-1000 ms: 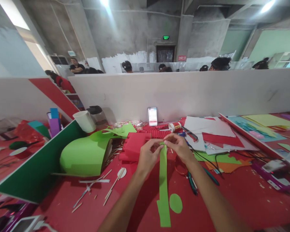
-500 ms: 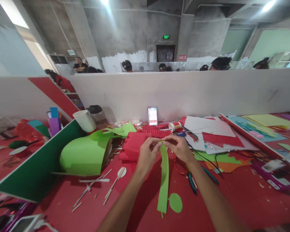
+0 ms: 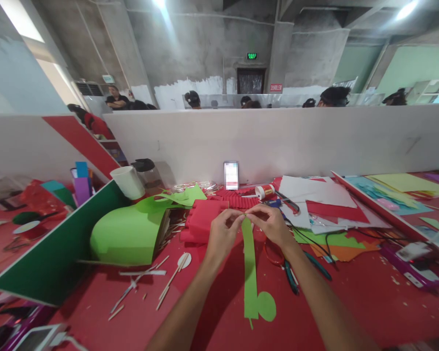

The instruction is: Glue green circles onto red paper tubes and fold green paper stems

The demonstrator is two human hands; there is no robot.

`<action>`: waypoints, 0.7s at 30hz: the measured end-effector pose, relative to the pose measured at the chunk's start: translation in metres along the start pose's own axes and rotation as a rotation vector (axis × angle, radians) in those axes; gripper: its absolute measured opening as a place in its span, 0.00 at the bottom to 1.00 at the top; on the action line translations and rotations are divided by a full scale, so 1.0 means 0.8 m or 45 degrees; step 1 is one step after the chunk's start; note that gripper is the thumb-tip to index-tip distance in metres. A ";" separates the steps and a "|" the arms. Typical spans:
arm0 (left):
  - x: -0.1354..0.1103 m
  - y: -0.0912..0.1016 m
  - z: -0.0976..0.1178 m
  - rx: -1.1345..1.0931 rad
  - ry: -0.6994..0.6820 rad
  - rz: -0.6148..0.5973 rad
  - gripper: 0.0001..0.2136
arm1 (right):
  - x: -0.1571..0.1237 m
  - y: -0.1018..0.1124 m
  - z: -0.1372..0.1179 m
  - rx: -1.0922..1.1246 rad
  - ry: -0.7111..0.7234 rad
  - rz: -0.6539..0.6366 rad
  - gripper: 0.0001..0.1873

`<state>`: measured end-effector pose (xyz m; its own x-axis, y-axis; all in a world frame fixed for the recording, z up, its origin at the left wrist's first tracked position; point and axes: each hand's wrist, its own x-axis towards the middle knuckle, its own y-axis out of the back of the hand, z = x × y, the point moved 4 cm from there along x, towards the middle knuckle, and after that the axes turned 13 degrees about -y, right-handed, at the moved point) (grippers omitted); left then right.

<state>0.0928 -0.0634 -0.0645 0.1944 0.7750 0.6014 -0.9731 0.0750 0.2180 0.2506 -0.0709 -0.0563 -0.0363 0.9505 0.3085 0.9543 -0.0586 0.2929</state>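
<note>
A long green paper strip [image 3: 249,268] hangs down toward me from between my two hands. My left hand [image 3: 225,226] pinches its top end with thumb and fingertips. Right beside it, my right hand [image 3: 269,222] pinches the same end, the fingertips of both hands almost touching. The strip's lower end overlaps the edge of a green paper disc [image 3: 267,307] on the red table. A small bundle of red paper rolls [image 3: 203,222] lies just left of my left hand. Pliers with dark teal handles [image 3: 290,278] lie under my right forearm.
A large green paper roll [image 3: 126,236] lies at the left, by a green divider [image 3: 51,258]. Thin sticks [image 3: 168,287] are scattered in front of it. A phone [image 3: 231,175] leans on the white partition [image 3: 190,141]. Paper sheets [image 3: 318,195] and a black cable [image 3: 327,248] lie at the right.
The strip's lower end has swung slightly to the right and now overlaps the green disc. Both hands keep their pinch in nearly the same place.
</note>
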 end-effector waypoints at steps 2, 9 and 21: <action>0.000 0.001 0.000 0.016 -0.013 0.003 0.10 | -0.001 -0.001 -0.001 -0.011 0.002 -0.014 0.07; -0.001 0.002 -0.001 0.020 -0.039 0.001 0.10 | -0.002 -0.003 -0.007 -0.090 0.041 -0.037 0.07; -0.002 0.000 0.002 -0.041 0.020 -0.025 0.13 | -0.005 -0.004 -0.010 -0.114 0.072 0.024 0.05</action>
<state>0.0925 -0.0656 -0.0636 0.2117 0.7827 0.5853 -0.9727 0.1102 0.2044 0.2453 -0.0768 -0.0514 -0.0375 0.9305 0.3643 0.9248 -0.1058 0.3655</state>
